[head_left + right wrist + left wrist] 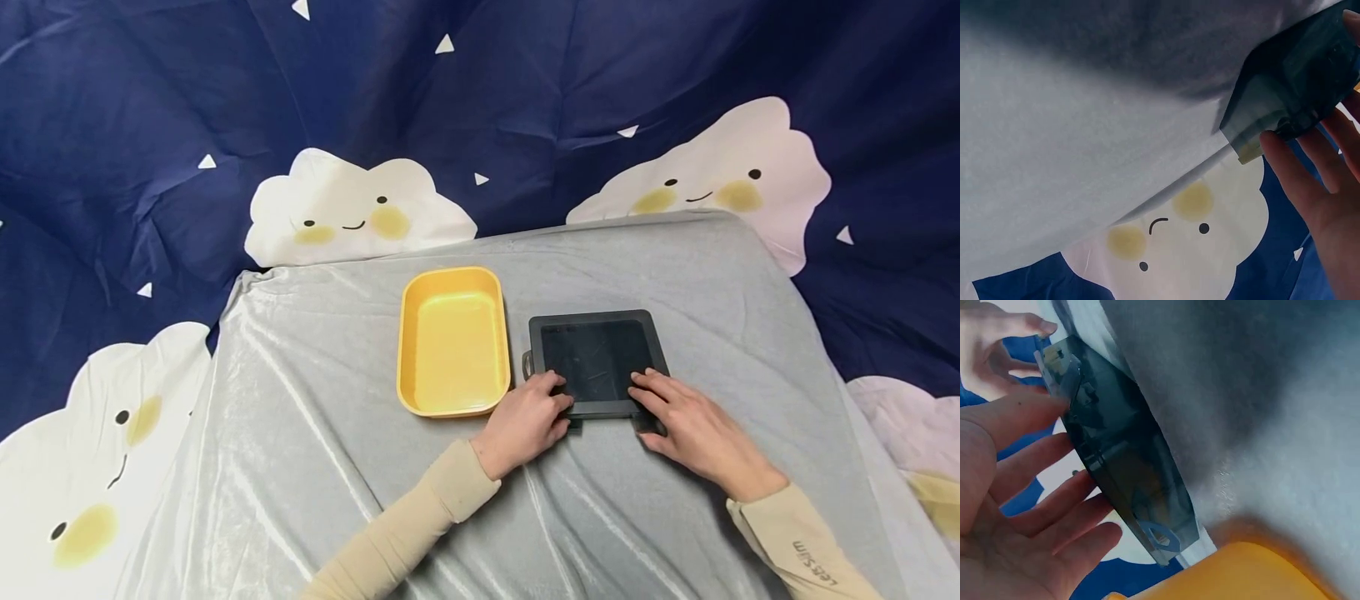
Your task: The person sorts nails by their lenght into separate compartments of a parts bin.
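A dark, flat plastic case [596, 354] with a smoky see-through lid lies on the grey cloth. My left hand [527, 417] is at its near left corner. Slightly spread fingers rest along the lid's edge, and the thumb [1029, 419] reaches a latch [1071, 378] on the front side. At the near right corner is my right hand [693, 421], its fingers lying on the lid and its thumb by the front latch [648, 423]. A small loop [1160, 536] sticks out of the case's left side. The case's contents cannot be made out.
A yellow rectangular tray [453, 408] stands just left of the case, near my left hand. Grey velvety cloth [330, 375] covers the table in soft folds. Behind it hangs a navy curtain [517, 92] with cloud faces.
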Demonstrator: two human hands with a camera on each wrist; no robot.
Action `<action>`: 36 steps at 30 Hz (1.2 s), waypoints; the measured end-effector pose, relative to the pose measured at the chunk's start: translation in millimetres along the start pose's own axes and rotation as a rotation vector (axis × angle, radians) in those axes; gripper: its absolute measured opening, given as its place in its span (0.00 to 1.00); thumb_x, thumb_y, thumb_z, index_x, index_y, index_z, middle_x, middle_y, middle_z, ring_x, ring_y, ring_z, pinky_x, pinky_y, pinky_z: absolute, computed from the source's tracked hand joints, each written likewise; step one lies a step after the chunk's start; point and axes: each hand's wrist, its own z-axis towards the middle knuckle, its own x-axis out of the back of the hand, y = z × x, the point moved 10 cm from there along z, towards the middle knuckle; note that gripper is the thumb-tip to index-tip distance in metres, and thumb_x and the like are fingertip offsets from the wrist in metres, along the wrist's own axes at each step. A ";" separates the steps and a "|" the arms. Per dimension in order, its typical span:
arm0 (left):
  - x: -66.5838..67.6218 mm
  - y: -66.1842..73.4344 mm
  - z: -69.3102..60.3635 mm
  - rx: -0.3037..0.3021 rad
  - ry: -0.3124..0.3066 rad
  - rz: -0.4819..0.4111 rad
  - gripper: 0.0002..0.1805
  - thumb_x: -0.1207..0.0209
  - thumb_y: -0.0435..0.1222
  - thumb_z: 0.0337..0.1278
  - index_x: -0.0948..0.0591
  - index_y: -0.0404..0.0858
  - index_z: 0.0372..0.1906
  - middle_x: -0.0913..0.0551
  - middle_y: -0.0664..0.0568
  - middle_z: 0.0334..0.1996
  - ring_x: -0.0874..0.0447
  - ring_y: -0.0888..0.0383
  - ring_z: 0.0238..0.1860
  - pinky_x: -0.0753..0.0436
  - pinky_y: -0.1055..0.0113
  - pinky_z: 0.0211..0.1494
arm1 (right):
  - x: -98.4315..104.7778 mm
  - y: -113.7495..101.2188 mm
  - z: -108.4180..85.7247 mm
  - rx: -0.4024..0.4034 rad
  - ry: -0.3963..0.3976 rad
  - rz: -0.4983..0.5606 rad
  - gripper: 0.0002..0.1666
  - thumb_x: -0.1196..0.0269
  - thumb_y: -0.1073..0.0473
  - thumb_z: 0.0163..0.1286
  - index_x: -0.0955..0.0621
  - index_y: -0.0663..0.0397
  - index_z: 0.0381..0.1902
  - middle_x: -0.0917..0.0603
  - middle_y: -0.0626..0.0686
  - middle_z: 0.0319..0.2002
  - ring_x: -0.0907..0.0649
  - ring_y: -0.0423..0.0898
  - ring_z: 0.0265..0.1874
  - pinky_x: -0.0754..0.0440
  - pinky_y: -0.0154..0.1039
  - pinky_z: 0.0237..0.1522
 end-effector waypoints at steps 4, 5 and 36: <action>-8.5 0.2 3.8 0.038 -0.074 -0.001 0.26 0.34 0.50 0.55 0.19 0.43 0.57 0.24 0.45 0.62 0.28 0.49 0.66 0.30 0.64 0.68 | -1.9 0.8 -0.6 -0.007 -0.004 -0.006 0.38 0.22 0.57 0.41 0.20 0.66 0.52 0.21 0.62 0.56 0.24 0.62 0.58 0.26 0.56 0.55; -10.4 0.4 4.5 0.046 -0.092 0.000 0.29 0.34 0.51 0.54 0.21 0.43 0.59 0.26 0.44 0.65 0.30 0.48 0.68 0.31 0.64 0.70 | -2.4 1.3 -0.6 -0.009 -0.006 -0.005 0.38 0.22 0.57 0.41 0.20 0.65 0.52 0.21 0.61 0.56 0.24 0.62 0.58 0.26 0.56 0.55; -18.8 23.6 15.8 -0.021 -0.073 0.393 0.20 0.45 0.39 0.66 0.22 0.39 0.60 0.20 0.41 0.58 0.18 0.48 0.56 0.17 0.60 0.54 | -4.5 -1.5 6.8 -0.094 0.061 -0.111 0.35 0.23 0.60 0.44 0.20 0.68 0.52 0.20 0.66 0.56 0.17 0.60 0.52 0.17 0.52 0.41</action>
